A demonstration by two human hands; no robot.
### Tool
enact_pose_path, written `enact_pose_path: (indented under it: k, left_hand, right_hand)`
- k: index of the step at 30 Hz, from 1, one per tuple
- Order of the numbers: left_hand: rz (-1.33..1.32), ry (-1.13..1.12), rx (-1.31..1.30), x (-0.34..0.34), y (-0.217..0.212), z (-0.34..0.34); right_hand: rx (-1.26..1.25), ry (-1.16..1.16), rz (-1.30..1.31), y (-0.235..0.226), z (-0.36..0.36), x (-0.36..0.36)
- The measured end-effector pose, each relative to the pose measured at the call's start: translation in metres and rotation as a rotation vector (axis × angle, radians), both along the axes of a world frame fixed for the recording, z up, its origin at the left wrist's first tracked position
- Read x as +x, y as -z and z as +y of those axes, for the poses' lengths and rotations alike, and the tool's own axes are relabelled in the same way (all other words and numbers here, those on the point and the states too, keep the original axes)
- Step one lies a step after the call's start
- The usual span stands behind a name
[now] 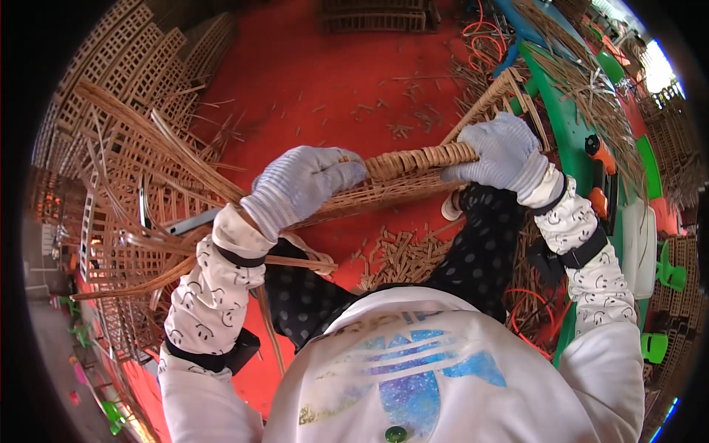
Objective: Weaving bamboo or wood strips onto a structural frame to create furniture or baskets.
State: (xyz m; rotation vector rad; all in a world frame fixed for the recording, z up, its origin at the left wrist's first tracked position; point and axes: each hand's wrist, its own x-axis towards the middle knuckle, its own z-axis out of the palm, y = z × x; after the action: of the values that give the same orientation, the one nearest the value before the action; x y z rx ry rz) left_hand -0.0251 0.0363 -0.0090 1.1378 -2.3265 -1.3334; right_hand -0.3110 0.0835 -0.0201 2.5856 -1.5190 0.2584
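A woven wicker piece with a braided rim lies across my knees, above the red floor. My left hand, in a pale grey glove, grips the left end of the braided rim where loose cane strips fan out to the left. My right hand, gloved the same way, is closed over the right end of the rim, where the weave turns up toward a lattice section. My legs in dark dotted trousers show below the piece.
Stacks of wicker lattice frames stand at the left and top. Cut cane bits litter the red floor. A green bench at the right carries cane bundles and an orange power tool. Orange cord lies at the top.
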Motion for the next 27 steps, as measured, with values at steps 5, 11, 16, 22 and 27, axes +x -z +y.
enact_pose_path:
  k: [5,11,16,22,27]
  left_hand:
    - [-0.087,0.018,0.145,-0.009,-0.009,-0.015]
    - [-0.051,0.285,0.009,-0.014,0.002,-0.022]
    - [-0.025,0.236,0.191,-0.003,-0.003,-0.003]
    - [-0.134,-0.015,0.483,-0.022,-0.015,0.005]
    - [-0.108,-0.082,0.501,-0.010,-0.011,0.011]
  right_hand:
    - [-0.036,-0.068,-0.264,-0.006,-0.014,-0.031]
    - [-0.358,0.830,-0.368,0.029,0.026,-0.214]
    - [-0.272,1.467,-0.231,0.085,0.104,-0.299]
    - [-0.285,1.561,-0.382,0.127,0.148,-0.341]
    - [0.056,1.496,-0.461,0.096,0.083,-0.316]
